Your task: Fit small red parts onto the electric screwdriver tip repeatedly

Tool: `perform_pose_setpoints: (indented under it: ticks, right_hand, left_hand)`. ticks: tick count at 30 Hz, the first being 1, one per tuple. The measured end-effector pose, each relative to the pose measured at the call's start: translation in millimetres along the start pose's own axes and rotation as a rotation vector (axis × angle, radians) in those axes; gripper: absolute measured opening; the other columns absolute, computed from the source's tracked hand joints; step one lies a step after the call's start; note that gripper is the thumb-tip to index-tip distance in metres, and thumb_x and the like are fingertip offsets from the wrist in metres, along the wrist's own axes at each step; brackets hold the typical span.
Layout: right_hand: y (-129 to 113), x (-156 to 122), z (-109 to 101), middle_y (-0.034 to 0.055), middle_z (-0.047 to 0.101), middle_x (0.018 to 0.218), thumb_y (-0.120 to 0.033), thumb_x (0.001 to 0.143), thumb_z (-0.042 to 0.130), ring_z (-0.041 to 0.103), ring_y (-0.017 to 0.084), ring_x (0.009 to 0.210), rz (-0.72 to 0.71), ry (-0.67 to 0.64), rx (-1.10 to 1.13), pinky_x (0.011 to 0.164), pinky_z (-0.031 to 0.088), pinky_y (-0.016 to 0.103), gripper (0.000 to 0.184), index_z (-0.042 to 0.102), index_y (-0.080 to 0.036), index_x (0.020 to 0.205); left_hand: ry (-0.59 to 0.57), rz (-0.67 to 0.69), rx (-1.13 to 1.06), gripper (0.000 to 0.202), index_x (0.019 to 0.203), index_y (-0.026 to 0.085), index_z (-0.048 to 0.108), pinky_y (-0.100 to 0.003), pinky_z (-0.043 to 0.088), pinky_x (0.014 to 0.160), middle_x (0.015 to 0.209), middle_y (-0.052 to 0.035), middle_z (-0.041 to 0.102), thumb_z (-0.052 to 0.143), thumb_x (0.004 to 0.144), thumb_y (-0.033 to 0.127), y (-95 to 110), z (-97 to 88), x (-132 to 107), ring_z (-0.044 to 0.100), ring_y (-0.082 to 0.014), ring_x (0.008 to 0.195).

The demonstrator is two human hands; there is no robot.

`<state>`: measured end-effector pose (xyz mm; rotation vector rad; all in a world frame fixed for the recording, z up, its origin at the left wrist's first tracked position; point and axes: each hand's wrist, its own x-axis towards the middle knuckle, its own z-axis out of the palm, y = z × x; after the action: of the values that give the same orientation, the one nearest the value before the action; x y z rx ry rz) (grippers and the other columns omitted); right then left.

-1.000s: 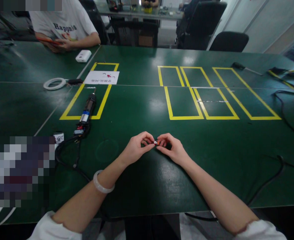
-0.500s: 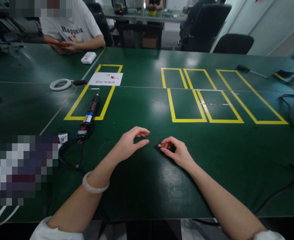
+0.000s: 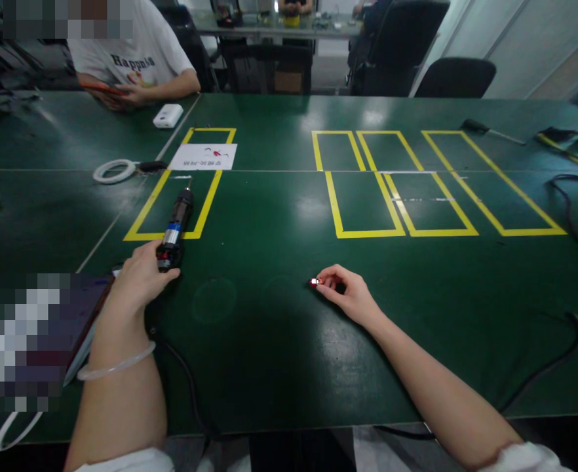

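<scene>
My left hand [image 3: 144, 272] is at the rear end of a black electric screwdriver [image 3: 178, 213] with a blue and silver band. The thumb lies on its right side and the other fingers on its left, closed about it. The tool's bit points away from me, inside a yellow taped outline. Near the middle of the table my right hand [image 3: 343, 292] pinches a small red-and-orange piece [image 3: 314, 282] with a shiny face between thumb and fingertips. Its kind is too small to tell.
Yellow tape outlines [image 3: 367, 233] mark the table. A white paper label [image 3: 203, 157], a coiled white cable [image 3: 115, 172] and a white box [image 3: 168, 116] lie farther off. A blurred-out flat object [image 3: 48, 341] is at left, a screwdriver [image 3: 493, 133] at far right. A person [image 3: 136, 65] sits opposite.
My left hand has moved left, from beside my right hand to the electric screwdriver, and closed on its rear end. My right hand stays in place with the small piece.
</scene>
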<state>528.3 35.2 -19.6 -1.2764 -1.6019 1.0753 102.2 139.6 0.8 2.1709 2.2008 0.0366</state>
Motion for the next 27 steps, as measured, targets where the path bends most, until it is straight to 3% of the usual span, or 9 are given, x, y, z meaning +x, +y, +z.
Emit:
perform_pose_setpoints:
  ticks: [5, 12, 19, 27]
  right_hand:
    - [-0.1, 1.4, -0.6, 0.0012, 0.063, 0.080, -0.028, 0.084, 0.066, 0.053, 0.012, 0.065, 0.012, -0.006, 0.031, 0.061, 0.044, 0.025, 0.015, 0.065, -0.018, 0.095]
    - [0.7, 1.3, -0.3, 0.0009, 0.062, 0.079, -0.029, 0.084, 0.067, 0.053, 0.012, 0.065, 0.012, -0.009, 0.040, 0.060, 0.044, 0.025, 0.016, 0.065, -0.018, 0.095]
    - [1.1, 2.4, 1.3, 0.0010, 0.062, 0.077, -0.032, 0.084, 0.067, 0.053, 0.012, 0.064, 0.001, 0.029, 0.027, 0.060, 0.045, 0.026, 0.017, 0.065, -0.019, 0.094]
    - [7.2, 3.7, -0.7, -0.0011, 0.059, 0.071, -0.029, 0.084, 0.065, 0.050, 0.011, 0.060, 0.000, 0.067, -0.029, 0.058, 0.044, 0.025, 0.016, 0.063, -0.018, 0.094]
  left_hand:
    - [-0.091, 0.004, 0.029, 0.073, 0.143, 0.012, 0.036, -0.037, 0.042, 0.097, 0.135, -0.0148, 0.053, 0.062, 0.080, 0.037, 12.2, -13.0, -1.0, 0.053, -0.0289, 0.119]
    - [-0.023, -0.017, -0.006, 0.074, 0.137, 0.010, 0.042, -0.042, 0.044, 0.098, 0.126, -0.0170, 0.053, 0.065, 0.077, 0.047, 44.2, -14.1, -10.4, 0.053, -0.0321, 0.118]
    - [0.026, 0.088, -0.057, 0.073, 0.135, 0.009, 0.045, -0.048, 0.048, 0.090, 0.121, -0.0218, 0.052, 0.062, 0.077, 0.050, 102.9, -11.2, -26.2, 0.054, -0.0366, 0.112]
    - [0.051, 0.344, -0.173, 0.074, 0.138, 0.014, 0.042, -0.040, 0.048, 0.094, 0.124, -0.0146, 0.052, 0.065, 0.078, 0.049, 182.0, 2.1, -49.9, 0.054, -0.0290, 0.110]
